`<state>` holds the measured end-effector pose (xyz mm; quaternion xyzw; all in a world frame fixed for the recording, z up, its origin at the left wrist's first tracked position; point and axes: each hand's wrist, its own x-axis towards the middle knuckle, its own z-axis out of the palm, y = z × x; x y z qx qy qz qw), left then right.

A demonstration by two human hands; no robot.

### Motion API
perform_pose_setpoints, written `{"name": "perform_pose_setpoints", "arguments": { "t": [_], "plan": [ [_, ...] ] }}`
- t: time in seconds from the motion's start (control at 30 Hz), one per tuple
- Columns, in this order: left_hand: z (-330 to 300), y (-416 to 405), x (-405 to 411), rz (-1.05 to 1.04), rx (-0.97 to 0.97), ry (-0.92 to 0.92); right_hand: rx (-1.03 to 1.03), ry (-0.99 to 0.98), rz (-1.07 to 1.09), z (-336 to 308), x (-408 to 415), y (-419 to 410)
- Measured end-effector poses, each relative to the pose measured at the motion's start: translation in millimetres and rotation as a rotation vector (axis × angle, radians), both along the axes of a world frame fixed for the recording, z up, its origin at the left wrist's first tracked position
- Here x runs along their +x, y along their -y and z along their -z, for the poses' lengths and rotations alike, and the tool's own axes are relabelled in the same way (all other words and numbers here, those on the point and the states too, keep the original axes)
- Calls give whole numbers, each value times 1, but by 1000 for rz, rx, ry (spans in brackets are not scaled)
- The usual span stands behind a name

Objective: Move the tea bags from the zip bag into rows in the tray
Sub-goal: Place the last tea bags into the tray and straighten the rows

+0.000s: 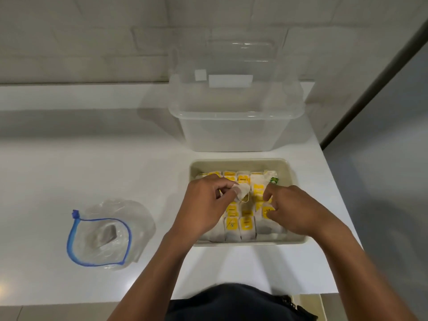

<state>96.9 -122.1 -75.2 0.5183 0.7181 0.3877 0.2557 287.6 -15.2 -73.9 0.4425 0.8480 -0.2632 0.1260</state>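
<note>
Both hands hide much of the tray (240, 162) near the worktop's right edge. The left hand (203, 205) pinches a tea bag (243, 191); right hand (294, 209) fingers curl onto the rows, grip unclear. The zip bag (102, 235) lies left, contents blurred.

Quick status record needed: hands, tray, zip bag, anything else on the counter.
left hand: pinches a loose tea bag above the tray
right hand: fingers curled down among the rows, grip unclear
tray: rows of tea bags with yellow tags, one green tag at far right
zip bag: open, left of tray, one tea bag inside
clear tub: behind the tray
</note>
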Motion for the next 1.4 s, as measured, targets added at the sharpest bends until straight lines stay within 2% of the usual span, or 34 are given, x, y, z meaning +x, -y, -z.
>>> {"name": "perform_pose_setpoints", "arguments": {
  "t": [0.17,0.3,0.47,0.7,0.9,1.2,1.4],
  "plan": [
    [19,-12,3,89,-110,-87,-31,142,-200,3,-8,-3],
    [27,-13,3,134,-105,-120,-110,242,-284,2,-13,-1],
    [29,-11,2,126,-82,-75,-113,262,-295,3,-17,2],
    [34,-13,0,127,-61,-60,-14,297,-300,5,-14,1],
    [35,-11,1,116,-56,-30,5,260,-313,7,-13,-1],
    [34,-7,1,115,-45,2,-55,69,-293,8,-18,2],
    [35,-2,-2,106,-41,-27,-114,55,-264,6,-15,4]
  ]
}}
